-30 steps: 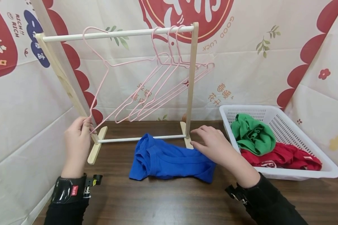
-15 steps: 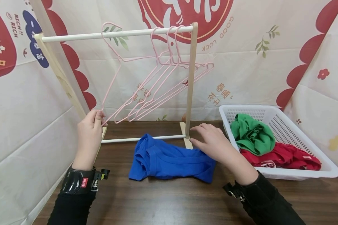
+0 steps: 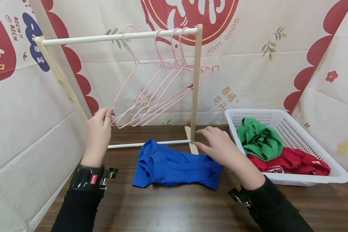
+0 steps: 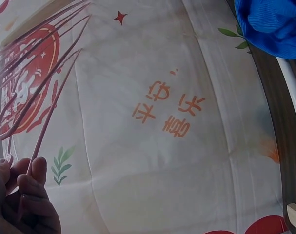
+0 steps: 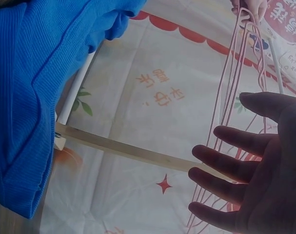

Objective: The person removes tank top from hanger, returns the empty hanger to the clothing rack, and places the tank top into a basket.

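My left hand (image 3: pixel 100 133) pinches the lower left corner of a pink wire hanger (image 3: pixel 124 82), whose hook loops over the white top rail (image 3: pixel 98 38) of a rack. In the left wrist view, the curled fingers (image 4: pixel 33 195) close around the hanger's wire. Several more pink hangers (image 3: pixel 162 93) hang just to the right, near the rack's right post (image 3: pixel 196 87). My right hand (image 3: pixel 217 146) hovers with fingers spread above the right end of a crumpled blue garment (image 3: pixel 177 166) on the table. The right wrist view shows that palm (image 5: pixel 269 180) holding nothing.
A white perforated basket (image 3: pixel 304 135) stands at the right, with a green garment (image 3: pixel 261 138) and a red garment (image 3: pixel 295 162) in it. The rack's lower bar (image 3: pixel 124 145) runs behind the blue garment. Printed cloth (image 3: pixel 249 80) encloses the back and sides.
My left hand has moved right and slightly up, sliding the hanger along the rail toward the other hangers. The right hand and the blue garment have stayed in place.
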`<control>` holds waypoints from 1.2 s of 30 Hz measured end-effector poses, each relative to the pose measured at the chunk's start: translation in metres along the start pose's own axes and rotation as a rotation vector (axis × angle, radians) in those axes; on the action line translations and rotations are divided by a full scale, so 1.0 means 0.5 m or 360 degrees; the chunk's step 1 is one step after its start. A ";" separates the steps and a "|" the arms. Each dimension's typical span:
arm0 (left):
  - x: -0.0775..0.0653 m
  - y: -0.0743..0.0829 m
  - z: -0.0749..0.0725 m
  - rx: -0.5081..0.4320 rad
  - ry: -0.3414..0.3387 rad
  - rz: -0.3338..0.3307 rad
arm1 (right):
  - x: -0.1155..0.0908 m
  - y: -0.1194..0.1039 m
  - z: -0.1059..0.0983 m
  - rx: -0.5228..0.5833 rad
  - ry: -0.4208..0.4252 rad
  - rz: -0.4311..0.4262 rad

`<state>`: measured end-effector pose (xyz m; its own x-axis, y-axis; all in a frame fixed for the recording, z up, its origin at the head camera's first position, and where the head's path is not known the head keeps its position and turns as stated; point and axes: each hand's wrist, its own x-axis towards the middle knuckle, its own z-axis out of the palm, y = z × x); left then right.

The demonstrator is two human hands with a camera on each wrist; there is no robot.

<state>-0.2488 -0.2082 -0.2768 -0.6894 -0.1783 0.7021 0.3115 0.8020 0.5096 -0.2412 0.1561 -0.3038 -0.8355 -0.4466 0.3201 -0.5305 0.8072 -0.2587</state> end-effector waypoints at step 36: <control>0.000 0.036 -0.023 0.0143 -0.0027 0.0138 | 0.008 -0.017 -0.015 -0.0051 0.0039 -0.0063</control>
<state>-0.2356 -0.2003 -0.2618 -0.6739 -0.0971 0.7324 0.3110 0.8619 0.4005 -0.2388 0.1503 -0.2936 -0.8099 -0.4694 0.3519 -0.5581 0.8012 -0.2159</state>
